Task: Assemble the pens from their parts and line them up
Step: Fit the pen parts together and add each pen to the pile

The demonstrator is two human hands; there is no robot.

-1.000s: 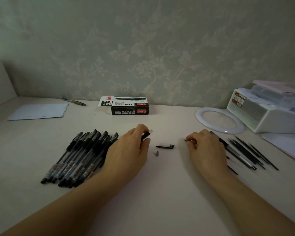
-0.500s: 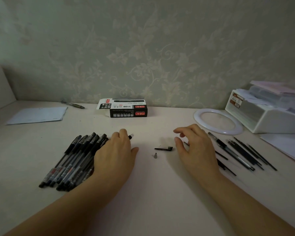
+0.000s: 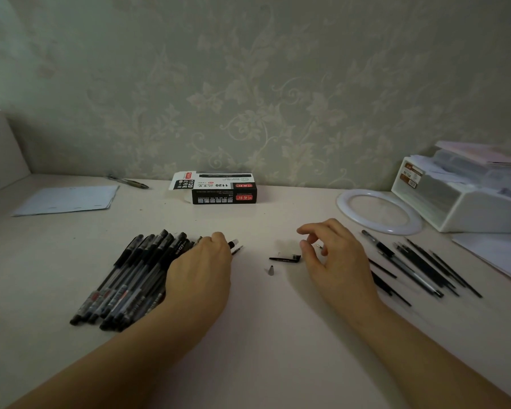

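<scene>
Several assembled black pens (image 3: 130,278) lie side by side at the left of the desk. My left hand (image 3: 201,273) rests palm down on the row's right edge, fingers curled over a pen (image 3: 233,243) whose end pokes out past them. A black cap with a clip (image 3: 285,258) and a small grey cone tip (image 3: 271,270) lie between my hands. My right hand (image 3: 334,261) hovers just right of the cap, fingers loosely bent, holding nothing. A refill's metal point (image 3: 319,246) shows under it. Loose refills and barrels (image 3: 419,267) lie at the right.
An open pen box (image 3: 223,190) stands at the back by the wall. A white ring (image 3: 379,212) and a white organiser (image 3: 460,199) sit back right, with papers (image 3: 496,255) beside them. A paper sheet (image 3: 65,199) and a stray pen (image 3: 129,182) lie back left.
My left hand carried the pen leftwards down to the row's right edge. My right hand let go of the refill, opened, and shifted toward the cap.
</scene>
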